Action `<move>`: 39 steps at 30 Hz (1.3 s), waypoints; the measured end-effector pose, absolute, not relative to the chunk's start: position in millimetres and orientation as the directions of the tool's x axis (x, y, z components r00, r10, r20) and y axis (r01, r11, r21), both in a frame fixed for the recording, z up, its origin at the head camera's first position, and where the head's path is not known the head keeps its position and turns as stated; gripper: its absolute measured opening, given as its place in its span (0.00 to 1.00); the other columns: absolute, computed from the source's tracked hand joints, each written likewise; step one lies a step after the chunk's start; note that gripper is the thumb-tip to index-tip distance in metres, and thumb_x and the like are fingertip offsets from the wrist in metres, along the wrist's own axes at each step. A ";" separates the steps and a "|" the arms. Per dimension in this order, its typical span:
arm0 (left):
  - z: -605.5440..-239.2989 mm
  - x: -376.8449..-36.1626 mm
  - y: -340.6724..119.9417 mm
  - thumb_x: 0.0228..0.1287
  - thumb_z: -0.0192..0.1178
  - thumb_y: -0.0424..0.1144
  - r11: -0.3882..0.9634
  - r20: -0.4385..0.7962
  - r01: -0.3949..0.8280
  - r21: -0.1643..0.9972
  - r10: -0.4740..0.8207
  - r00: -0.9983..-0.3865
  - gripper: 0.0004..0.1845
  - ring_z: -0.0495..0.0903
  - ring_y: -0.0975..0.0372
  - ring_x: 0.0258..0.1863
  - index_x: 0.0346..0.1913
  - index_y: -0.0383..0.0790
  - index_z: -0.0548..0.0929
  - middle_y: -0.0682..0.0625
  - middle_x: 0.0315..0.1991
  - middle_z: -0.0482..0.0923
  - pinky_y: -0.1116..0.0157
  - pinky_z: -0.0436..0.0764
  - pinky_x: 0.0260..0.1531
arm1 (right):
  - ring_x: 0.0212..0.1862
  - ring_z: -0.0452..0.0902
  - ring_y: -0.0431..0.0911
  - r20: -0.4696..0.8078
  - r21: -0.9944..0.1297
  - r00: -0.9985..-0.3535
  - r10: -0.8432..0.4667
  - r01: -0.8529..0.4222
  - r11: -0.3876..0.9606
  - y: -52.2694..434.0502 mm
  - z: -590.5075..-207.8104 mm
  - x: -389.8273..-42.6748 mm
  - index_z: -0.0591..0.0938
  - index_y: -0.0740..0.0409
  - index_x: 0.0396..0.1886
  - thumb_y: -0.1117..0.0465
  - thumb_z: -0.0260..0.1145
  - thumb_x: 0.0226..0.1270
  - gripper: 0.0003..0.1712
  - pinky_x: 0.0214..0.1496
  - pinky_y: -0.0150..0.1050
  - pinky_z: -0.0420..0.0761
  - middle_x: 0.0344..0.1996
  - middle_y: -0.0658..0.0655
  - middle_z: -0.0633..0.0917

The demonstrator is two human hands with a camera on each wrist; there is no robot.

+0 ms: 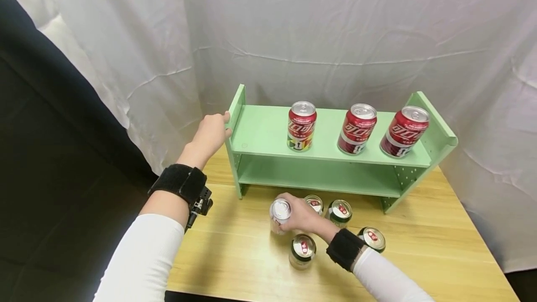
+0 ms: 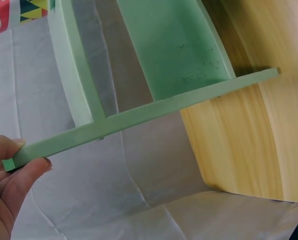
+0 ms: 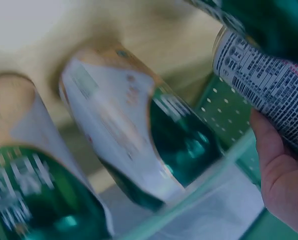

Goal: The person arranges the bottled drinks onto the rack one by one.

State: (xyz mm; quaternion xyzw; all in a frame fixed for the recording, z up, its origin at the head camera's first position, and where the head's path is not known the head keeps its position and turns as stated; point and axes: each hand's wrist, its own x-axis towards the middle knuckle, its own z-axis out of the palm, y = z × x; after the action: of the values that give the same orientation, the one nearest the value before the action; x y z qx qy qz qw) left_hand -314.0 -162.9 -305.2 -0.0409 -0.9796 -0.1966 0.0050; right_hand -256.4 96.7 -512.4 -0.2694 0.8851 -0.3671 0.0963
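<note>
The left hand (image 1: 211,132) is gripping the left end panel of the green shelf (image 1: 268,136). The right hand (image 1: 303,218) is closing its fingers around a can (image 1: 279,215) standing on the worktop (image 1: 419,246), just beside four green cans (image 1: 303,250).

The person wore long white sleeves on both arms, the cloth smooth and close-fitting down to the wrists. Each wrist carried a broad black strap — a wide fabric band wrapped snugly just behind the hand. On the left hand's (image 1: 211,130) strap a small black camera mount hung from the underside, with a bit of silvery metal hardware showing at its joint. The right hand's (image 1: 303,218) strap looked the same in cloth and width, though its mount was hidden from the head view — only the band showed. Both hands were bare.
</note>
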 end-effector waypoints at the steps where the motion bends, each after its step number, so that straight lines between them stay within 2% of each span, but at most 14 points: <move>1: -305.4 -314.0 -162.7 0.68 0.50 0.35 0.924 0.026 0.085 0.374 0.081 -0.996 0.30 0.71 0.53 0.29 0.71 0.33 0.59 0.35 0.67 0.64 0.60 0.71 0.34 | 0.41 0.78 0.45 0.031 -0.703 -0.828 -0.560 -0.416 0.576 97.3 -508.3 -256.3 0.75 0.53 0.52 0.62 0.78 0.31 0.40 0.41 0.41 0.77 0.40 0.53 0.83; 4: -305.8 -313.9 -162.2 0.69 0.50 0.34 0.928 0.027 0.092 0.362 0.088 -0.996 0.29 0.64 0.57 0.20 0.71 0.32 0.58 0.34 0.66 0.64 0.62 0.69 0.28 | 0.42 0.78 0.45 0.029 -0.700 -0.807 -0.590 -0.438 0.564 98.8 -494.7 -256.6 0.75 0.53 0.52 0.61 0.79 0.30 0.40 0.41 0.41 0.77 0.40 0.51 0.83; 6: -305.6 -313.3 -161.8 0.69 0.50 0.34 0.926 0.025 0.092 0.366 0.089 -0.996 0.29 0.61 0.59 0.17 0.71 0.32 0.58 0.34 0.66 0.65 0.63 0.68 0.26 | 0.42 0.78 0.44 0.023 -0.694 -0.795 -0.606 -0.448 0.563 99.9 -484.5 -256.9 0.75 0.53 0.53 0.61 0.79 0.31 0.41 0.41 0.41 0.77 0.40 0.51 0.83; 12: -304.2 -312.5 -161.4 0.68 0.50 0.34 0.933 0.035 0.109 0.343 0.103 -0.994 0.29 0.62 0.58 0.18 0.70 0.30 0.59 0.32 0.63 0.67 0.63 0.67 0.27 | 0.41 0.79 0.45 0.019 -0.700 -0.780 -0.626 -0.457 0.548 103.1 -453.7 -259.2 0.75 0.54 0.54 0.61 0.79 0.32 0.41 0.41 0.39 0.78 0.41 0.53 0.83; 19: -303.9 -310.9 -161.6 0.68 0.50 0.34 0.932 0.051 0.122 0.341 0.111 -0.992 0.29 0.64 0.56 0.21 0.70 0.29 0.59 0.31 0.62 0.69 0.61 0.68 0.29 | 0.43 0.80 0.47 0.020 -0.719 -0.732 -0.681 -0.484 0.499 105.0 -426.8 -262.4 0.73 0.56 0.56 0.62 0.78 0.37 0.40 0.42 0.39 0.79 0.44 0.57 0.83; 28: -305.6 -311.6 -156.7 0.68 0.50 0.33 0.913 0.036 0.113 0.391 0.108 -0.994 0.30 0.55 0.63 0.14 0.71 0.32 0.58 0.33 0.65 0.65 0.66 0.65 0.22 | 0.43 0.79 0.46 0.008 -0.695 -0.714 -0.700 -0.507 0.509 109.3 -395.2 -255.0 0.73 0.56 0.56 0.64 0.75 0.37 0.40 0.42 0.38 0.79 0.43 0.56 0.83; 31: -306.2 -312.4 -155.2 0.67 0.50 0.33 0.911 0.051 0.126 0.392 0.115 -0.992 0.29 0.58 0.62 0.15 0.70 0.32 0.59 0.33 0.66 0.64 0.65 0.66 0.23 | 0.43 0.79 0.46 0.010 -0.697 -0.703 -0.712 -0.515 0.499 111.2 -386.5 -252.3 0.73 0.56 0.56 0.64 0.75 0.36 0.40 0.41 0.38 0.79 0.42 0.56 0.83; 35: -307.3 -311.8 -156.7 0.67 0.50 0.33 0.922 0.072 0.131 0.365 0.113 -0.991 0.29 0.67 0.56 0.21 0.70 0.31 0.60 0.32 0.64 0.66 0.63 0.70 0.28 | 0.43 0.79 0.45 0.019 -0.692 -0.672 -0.740 -0.543 0.475 106.0 -378.6 -252.5 0.73 0.56 0.56 0.63 0.75 0.37 0.39 0.42 0.37 0.79 0.42 0.55 0.83; 39: -306.8 -310.5 -160.3 0.67 0.51 0.33 0.933 0.075 0.130 0.336 0.111 -0.991 0.29 0.72 0.51 0.27 0.69 0.29 0.61 0.31 0.62 0.68 0.61 0.70 0.31 | 0.44 0.79 0.46 0.026 -0.684 -0.654 -0.756 -0.563 0.463 96.0 -369.9 -255.5 0.73 0.57 0.55 0.63 0.75 0.37 0.38 0.43 0.37 0.78 0.43 0.56 0.83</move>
State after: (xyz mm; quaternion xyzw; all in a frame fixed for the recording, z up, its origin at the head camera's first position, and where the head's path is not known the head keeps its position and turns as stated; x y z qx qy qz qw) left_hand -310.5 -160.3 -306.8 -0.0615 -0.9826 -0.1729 0.0275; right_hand -255.5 96.0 -369.9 -0.3911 0.8434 -0.3398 0.1422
